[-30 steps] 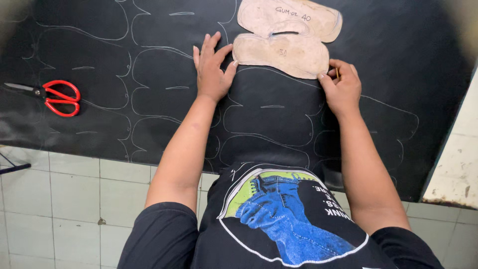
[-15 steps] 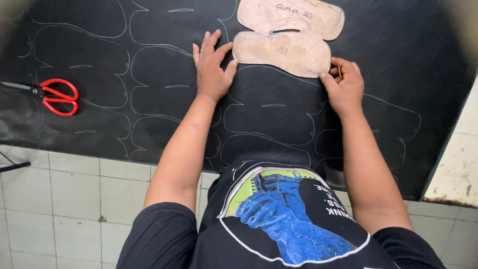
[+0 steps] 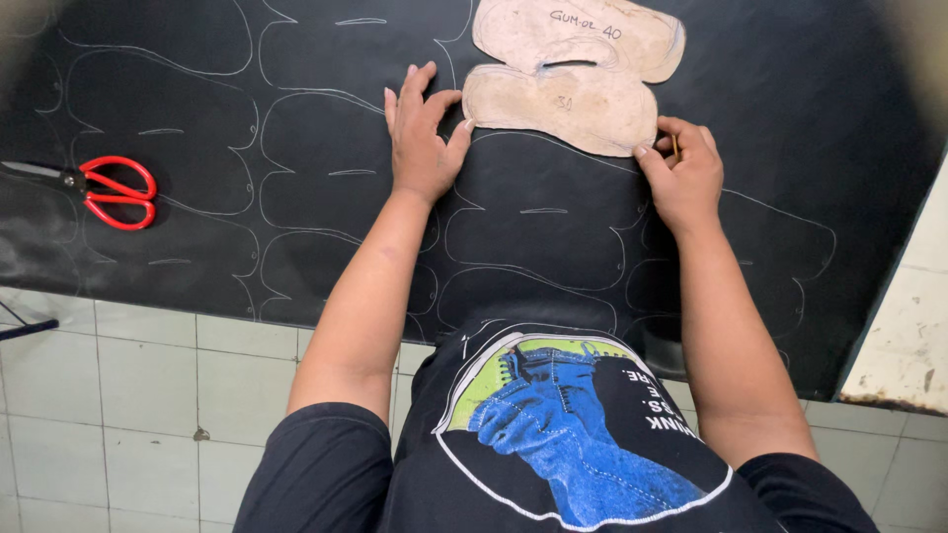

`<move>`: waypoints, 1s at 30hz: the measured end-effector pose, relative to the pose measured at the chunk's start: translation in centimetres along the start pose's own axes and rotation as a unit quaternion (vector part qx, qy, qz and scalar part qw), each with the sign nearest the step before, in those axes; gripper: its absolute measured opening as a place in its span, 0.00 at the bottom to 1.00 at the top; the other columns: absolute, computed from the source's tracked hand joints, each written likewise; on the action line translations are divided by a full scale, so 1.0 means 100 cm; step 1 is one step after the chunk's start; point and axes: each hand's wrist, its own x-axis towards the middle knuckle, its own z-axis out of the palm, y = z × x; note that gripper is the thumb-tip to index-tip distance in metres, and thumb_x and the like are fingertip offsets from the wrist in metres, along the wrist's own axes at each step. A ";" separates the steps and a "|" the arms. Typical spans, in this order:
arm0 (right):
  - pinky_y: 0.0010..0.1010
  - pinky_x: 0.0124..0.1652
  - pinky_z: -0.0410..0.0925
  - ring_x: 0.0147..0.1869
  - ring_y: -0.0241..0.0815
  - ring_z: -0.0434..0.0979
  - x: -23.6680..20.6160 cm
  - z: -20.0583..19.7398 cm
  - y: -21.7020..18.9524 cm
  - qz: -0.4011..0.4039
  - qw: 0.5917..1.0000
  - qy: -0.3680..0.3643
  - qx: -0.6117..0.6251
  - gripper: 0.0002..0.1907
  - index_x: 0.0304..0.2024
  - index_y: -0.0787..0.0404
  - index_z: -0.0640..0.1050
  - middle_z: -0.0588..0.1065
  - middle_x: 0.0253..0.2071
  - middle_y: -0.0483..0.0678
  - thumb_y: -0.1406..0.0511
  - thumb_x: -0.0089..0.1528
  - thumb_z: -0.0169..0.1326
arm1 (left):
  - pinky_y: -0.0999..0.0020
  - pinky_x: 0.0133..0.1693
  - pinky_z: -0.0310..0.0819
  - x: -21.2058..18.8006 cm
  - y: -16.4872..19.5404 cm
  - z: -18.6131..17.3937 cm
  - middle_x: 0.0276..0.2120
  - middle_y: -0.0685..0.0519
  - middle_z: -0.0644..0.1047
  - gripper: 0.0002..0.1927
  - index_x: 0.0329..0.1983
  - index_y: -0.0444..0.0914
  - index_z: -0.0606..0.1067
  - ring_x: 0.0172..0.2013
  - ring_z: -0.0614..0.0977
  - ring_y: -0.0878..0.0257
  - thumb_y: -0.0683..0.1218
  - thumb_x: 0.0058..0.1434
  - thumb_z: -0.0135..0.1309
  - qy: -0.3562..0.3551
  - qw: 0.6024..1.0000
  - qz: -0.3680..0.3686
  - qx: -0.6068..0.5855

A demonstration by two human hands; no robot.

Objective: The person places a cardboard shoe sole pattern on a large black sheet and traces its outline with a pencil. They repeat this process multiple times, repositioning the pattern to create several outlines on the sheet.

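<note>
Black sheet (image 3: 810, 118) over tiled floor — many traced outlines done. My left hand (image 3: 423, 138) spread flat beside tan cardboard pattern (image 3: 563, 104); right hand (image 3: 683, 173) pinching marker at pattern's edge — current outline unfinished. Red scissors (image 3: 117, 190) untouched.

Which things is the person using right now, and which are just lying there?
In use:
- tan cardboard pattern, pressed flat by the left hand
- black sheet with traced outlines, under the pattern
- small marker, barely visible, in the right hand at the pattern's edge

Lying about:
- red-handled scissors, far left on the sheet, untouched
</note>
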 end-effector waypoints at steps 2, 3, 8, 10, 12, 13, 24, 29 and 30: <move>0.23 0.40 0.69 0.33 0.28 0.71 0.000 0.000 -0.002 0.007 1.000 -0.004 0.000 0.19 0.55 0.62 0.81 0.73 0.42 0.43 0.66 0.62 0.67 | 0.40 0.73 0.37 0.000 0.001 -0.001 0.69 0.44 0.65 0.16 0.51 0.41 0.79 0.74 0.58 0.46 0.48 0.61 0.64 -0.001 1.000 -0.001 -0.003; 0.23 0.40 0.69 0.33 0.28 0.70 0.000 0.001 -0.003 0.008 1.000 -0.004 0.001 0.19 0.55 0.62 0.81 0.73 0.42 0.43 0.66 0.62 0.67 | 0.40 0.73 0.37 0.000 0.001 -0.001 0.69 0.44 0.65 0.16 0.51 0.41 0.79 0.74 0.58 0.45 0.48 0.61 0.64 -0.001 1.000 -0.001 -0.005; 0.23 0.40 0.69 0.33 0.29 0.70 0.001 0.001 -0.004 -0.005 1.000 -0.004 -0.001 0.20 0.56 0.62 0.81 0.72 0.42 0.43 0.66 0.62 0.68 | 0.40 0.73 0.37 0.000 0.001 -0.002 0.69 0.45 0.65 0.16 0.51 0.41 0.80 0.73 0.58 0.45 0.47 0.61 0.64 0.000 1.000 -0.005 -0.006; 0.23 0.40 0.69 0.32 0.29 0.70 0.001 0.001 -0.003 -0.002 1.000 -0.002 0.006 0.20 0.55 0.62 0.81 0.72 0.42 0.43 0.66 0.62 0.68 | 0.40 0.73 0.37 0.000 0.000 -0.002 0.69 0.45 0.65 0.16 0.51 0.41 0.80 0.73 0.58 0.45 0.47 0.61 0.64 0.000 1.000 -0.003 -0.007; 0.23 0.40 0.69 0.32 0.29 0.70 0.001 0.002 -0.002 -0.002 1.000 -0.001 0.007 0.19 0.55 0.62 0.81 0.73 0.42 0.43 0.66 0.62 0.68 | 0.40 0.73 0.38 0.000 -0.002 -0.001 0.69 0.45 0.65 0.16 0.51 0.42 0.80 0.73 0.59 0.45 0.47 0.60 0.65 0.003 1.000 0.000 -0.002; 0.23 0.40 0.69 0.32 0.29 0.70 0.001 0.002 -0.002 -0.005 1.000 0.000 0.006 0.19 0.55 0.62 0.81 0.73 0.42 0.43 0.66 0.62 0.68 | 0.40 0.73 0.38 0.000 -0.002 0.000 0.69 0.45 0.65 0.16 0.52 0.42 0.80 0.73 0.59 0.45 0.48 0.60 0.65 0.005 1.000 0.003 0.000; 0.25 0.41 0.69 0.33 0.31 0.71 0.001 0.002 -0.001 -0.010 1.000 -0.001 0.004 0.19 0.55 0.62 0.81 0.73 0.42 0.44 0.66 0.62 0.68 | 0.38 0.71 0.33 0.004 0.012 -0.002 0.69 0.44 0.63 0.15 0.50 0.40 0.78 0.73 0.55 0.43 0.44 0.59 0.62 -0.002 1.000 -0.002 0.022; 0.28 0.43 0.71 0.38 0.34 0.74 0.001 0.003 -0.001 -0.020 0.999 -0.002 -0.030 0.20 0.55 0.62 0.80 0.74 0.44 0.46 0.66 0.62 0.68 | 0.41 0.67 0.44 0.010 0.034 0.006 0.64 0.48 0.70 0.11 0.41 0.45 0.80 0.67 0.62 0.43 0.39 0.56 0.57 -0.065 0.992 0.025 0.106; 0.28 0.44 0.71 0.39 0.36 0.75 0.001 0.003 -0.001 -0.026 0.999 -0.001 -0.036 0.19 0.55 0.62 0.80 0.74 0.44 0.47 0.65 0.63 0.68 | 0.47 0.69 0.52 0.012 0.038 0.009 0.64 0.51 0.71 0.10 0.43 0.43 0.79 0.67 0.67 0.46 0.39 0.58 0.55 -0.112 0.988 0.028 0.101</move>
